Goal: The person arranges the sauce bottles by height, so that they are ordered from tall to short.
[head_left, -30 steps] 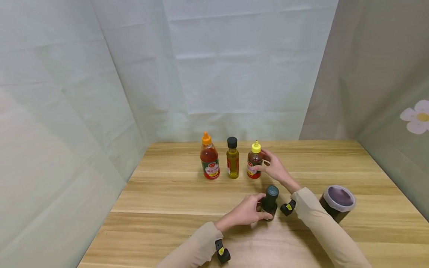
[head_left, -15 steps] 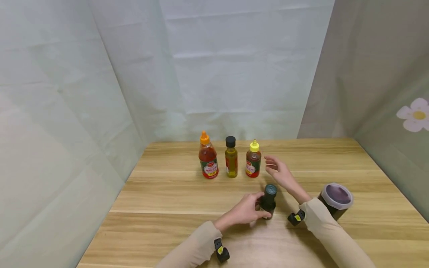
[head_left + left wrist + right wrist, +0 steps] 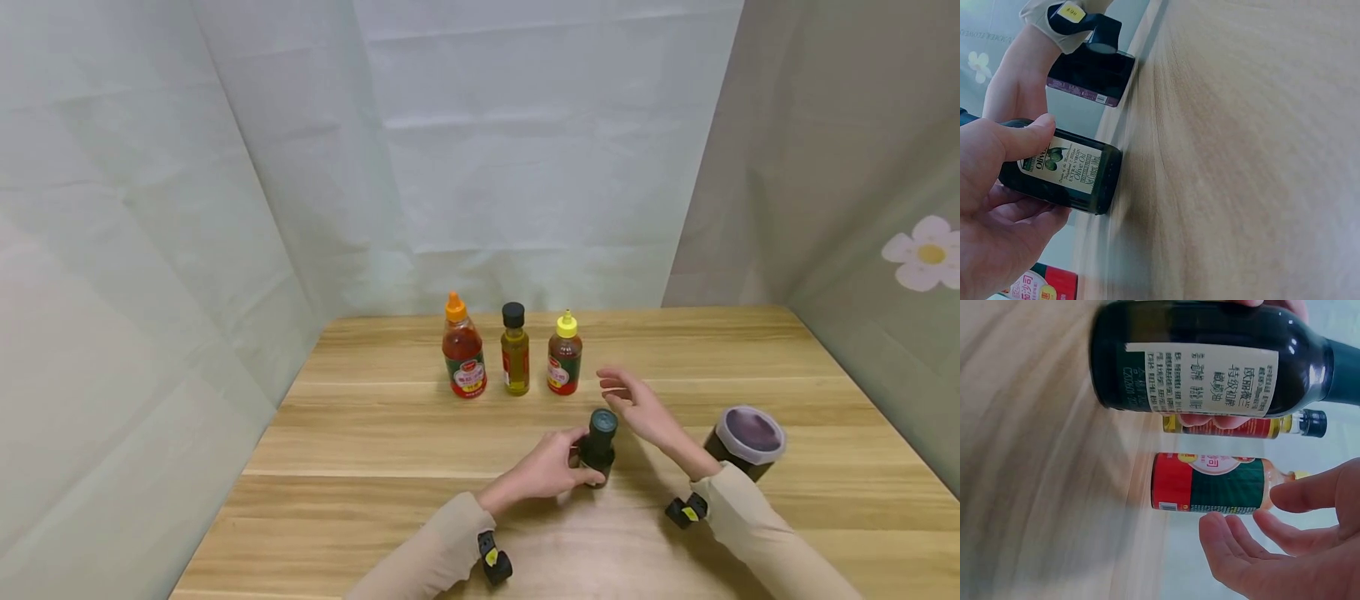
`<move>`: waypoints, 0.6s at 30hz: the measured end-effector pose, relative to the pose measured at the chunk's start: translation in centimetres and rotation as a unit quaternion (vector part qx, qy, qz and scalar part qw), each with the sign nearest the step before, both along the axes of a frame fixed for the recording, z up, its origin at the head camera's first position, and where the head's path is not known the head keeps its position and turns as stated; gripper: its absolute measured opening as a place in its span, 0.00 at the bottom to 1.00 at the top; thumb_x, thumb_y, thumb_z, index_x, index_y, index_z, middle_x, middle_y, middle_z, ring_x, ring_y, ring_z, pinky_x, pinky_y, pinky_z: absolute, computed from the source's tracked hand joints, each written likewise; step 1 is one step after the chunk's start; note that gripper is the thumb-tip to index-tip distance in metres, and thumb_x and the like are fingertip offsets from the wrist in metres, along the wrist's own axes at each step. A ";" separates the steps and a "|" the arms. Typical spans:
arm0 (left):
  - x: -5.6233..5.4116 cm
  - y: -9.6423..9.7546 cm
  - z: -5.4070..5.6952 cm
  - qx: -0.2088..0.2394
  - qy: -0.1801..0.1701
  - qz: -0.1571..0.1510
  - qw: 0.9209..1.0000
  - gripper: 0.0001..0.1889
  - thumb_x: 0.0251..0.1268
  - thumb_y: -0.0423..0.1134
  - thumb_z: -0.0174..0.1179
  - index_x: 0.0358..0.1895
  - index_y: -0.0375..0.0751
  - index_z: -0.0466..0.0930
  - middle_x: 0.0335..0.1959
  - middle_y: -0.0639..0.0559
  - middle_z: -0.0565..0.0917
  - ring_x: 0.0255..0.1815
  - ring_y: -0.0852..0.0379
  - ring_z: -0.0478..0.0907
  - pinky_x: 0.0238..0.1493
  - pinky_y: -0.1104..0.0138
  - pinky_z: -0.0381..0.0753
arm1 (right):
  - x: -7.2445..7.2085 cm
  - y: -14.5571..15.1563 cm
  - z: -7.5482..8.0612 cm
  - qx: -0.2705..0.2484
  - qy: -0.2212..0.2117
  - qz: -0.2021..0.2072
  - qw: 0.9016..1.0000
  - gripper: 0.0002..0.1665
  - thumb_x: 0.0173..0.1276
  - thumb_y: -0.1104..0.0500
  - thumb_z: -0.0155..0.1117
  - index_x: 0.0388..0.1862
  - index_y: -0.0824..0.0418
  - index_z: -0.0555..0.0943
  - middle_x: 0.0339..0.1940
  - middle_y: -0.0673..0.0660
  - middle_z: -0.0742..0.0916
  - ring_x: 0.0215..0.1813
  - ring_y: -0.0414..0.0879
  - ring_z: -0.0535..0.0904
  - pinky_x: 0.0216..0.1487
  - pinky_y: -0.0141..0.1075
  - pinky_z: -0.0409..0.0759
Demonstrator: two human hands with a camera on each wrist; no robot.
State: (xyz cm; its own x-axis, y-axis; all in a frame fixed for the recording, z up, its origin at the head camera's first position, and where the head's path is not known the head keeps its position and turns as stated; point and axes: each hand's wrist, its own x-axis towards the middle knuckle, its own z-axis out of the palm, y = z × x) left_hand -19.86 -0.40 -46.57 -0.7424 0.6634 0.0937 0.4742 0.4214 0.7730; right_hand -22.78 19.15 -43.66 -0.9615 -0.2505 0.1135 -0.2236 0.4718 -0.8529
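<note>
My left hand (image 3: 551, 467) grips a dark green olive oil bottle (image 3: 597, 454) around its body. The bottle is upright on the wooden table, and its pale label (image 3: 1067, 164) faces the left wrist camera. My right hand (image 3: 637, 408) hovers to the right of and beyond this bottle, fingers loosely bent and holding nothing. Closest to its fingertips at the back is a small sauce bottle (image 3: 564, 367) with a yellow nozzle cap. In the right wrist view the fingers (image 3: 1216, 534) overlap that sauce bottle (image 3: 1225, 484), but the head view shows a gap between them.
Left of the yellow-capped bottle stand a black-capped bottle of yellow oil (image 3: 516, 360) and a larger red sauce bottle (image 3: 465, 367) with an orange nozzle. A dark container with a translucent lid (image 3: 750, 433) stands beside my right forearm. Cloth (image 3: 525, 167) hangs behind the table (image 3: 360, 433).
My right hand has let go of the yellow-capped sauce bottle and drawn back toward me and to the right. My left hand keeps its grip on the olive oil bottle.
</note>
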 end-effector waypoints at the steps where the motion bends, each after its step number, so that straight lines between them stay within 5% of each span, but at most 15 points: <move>1: 0.0 0.0 0.0 0.000 0.001 0.000 1.000 0.24 0.57 0.41 0.70 0.56 0.38 0.75 0.48 0.49 0.85 0.45 0.69 0.79 0.46 0.78 0.77 | 0.1 0.1 0.0 0.003 0.000 0.002 1.000 0.24 0.74 0.68 0.49 0.67 0.70 0.66 0.60 0.75 0.76 0.60 0.67 0.76 0.57 0.55 0.78; 18: 0.1 0.1 0.1 -0.005 -0.005 0.008 1.000 0.25 0.57 0.41 0.70 0.57 0.39 0.75 0.51 0.48 0.84 0.51 0.65 0.80 0.52 0.76 0.77 | 2.9 1.7 -1.2 0.029 0.043 0.015 0.999 0.25 0.69 0.74 0.50 0.65 0.74 0.65 0.57 0.78 0.76 0.55 0.69 0.78 0.54 0.57 0.79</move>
State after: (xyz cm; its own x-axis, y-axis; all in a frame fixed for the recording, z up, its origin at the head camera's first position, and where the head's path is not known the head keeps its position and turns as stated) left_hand -19.74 -0.30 -46.48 -0.7531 0.6530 0.0804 0.4607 0.4361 0.7730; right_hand -19.86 20.82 -44.85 -0.9405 -0.2880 0.1801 -0.3103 0.5126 -0.8006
